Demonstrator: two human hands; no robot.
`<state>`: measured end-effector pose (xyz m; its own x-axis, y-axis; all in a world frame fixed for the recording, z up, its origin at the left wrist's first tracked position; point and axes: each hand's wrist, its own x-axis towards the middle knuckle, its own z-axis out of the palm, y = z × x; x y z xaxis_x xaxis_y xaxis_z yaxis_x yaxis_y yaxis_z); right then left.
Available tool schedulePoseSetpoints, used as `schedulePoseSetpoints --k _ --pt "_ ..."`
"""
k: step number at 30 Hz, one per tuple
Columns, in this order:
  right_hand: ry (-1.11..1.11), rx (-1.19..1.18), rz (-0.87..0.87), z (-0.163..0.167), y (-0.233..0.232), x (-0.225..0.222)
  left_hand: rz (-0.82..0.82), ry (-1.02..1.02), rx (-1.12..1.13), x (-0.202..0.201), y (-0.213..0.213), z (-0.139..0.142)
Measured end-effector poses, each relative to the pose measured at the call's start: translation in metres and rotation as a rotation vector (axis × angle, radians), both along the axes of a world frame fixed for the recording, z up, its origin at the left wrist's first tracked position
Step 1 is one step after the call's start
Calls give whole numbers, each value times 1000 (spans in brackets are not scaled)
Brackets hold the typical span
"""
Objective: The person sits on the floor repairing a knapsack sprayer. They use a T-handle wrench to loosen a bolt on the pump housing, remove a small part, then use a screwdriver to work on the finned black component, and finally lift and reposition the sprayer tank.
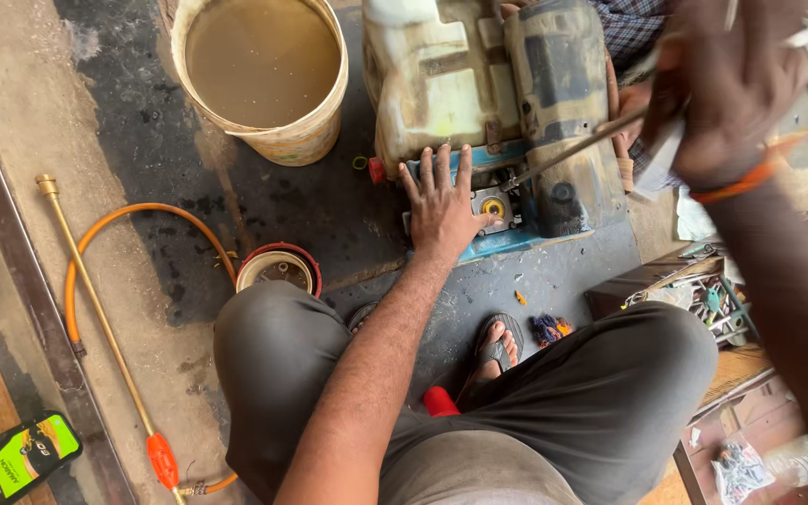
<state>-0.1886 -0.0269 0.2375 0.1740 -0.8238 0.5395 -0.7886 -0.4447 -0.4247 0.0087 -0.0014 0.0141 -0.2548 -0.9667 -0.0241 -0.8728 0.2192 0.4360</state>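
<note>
Bare floor (329,210) lies open between bucket (264,75) and small tin (279,269). Sprayer (497,103) blocks the top centre; left hand (443,210) lies flat on its blue base. Right hand (736,89) with rod (577,145) crowds the right. Lance (95,318) and hose (133,220) fence the left.

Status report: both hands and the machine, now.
Left hand flat on sprayer machine, fingers spread. Right hand raised, blurred, gripping a long rod angled onto the machine's base. Bucket of murky water beside it.

My one view sits on the head, looking steeply down past my knees (479,411) at the floor (142,309), close in; the sprayer (488,103) lies far, the bucket (264,84) far left.
</note>
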Motion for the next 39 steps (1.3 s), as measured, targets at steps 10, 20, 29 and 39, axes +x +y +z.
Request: schedulePoseSetpoints --k 10,20,29,39 --pt "81 1256 414 50 -31 -4 -7 5 -3 -1 1 -2" --pt "-1358 237 119 -51 12 -13 -9 24 -10 0 3 0" --pt "-1232 289 465 -45 1 -6 -1 49 -24 3 6 4" --pt "-1391 77 367 -57 -24 -17 -5 65 -16 0 3 4"
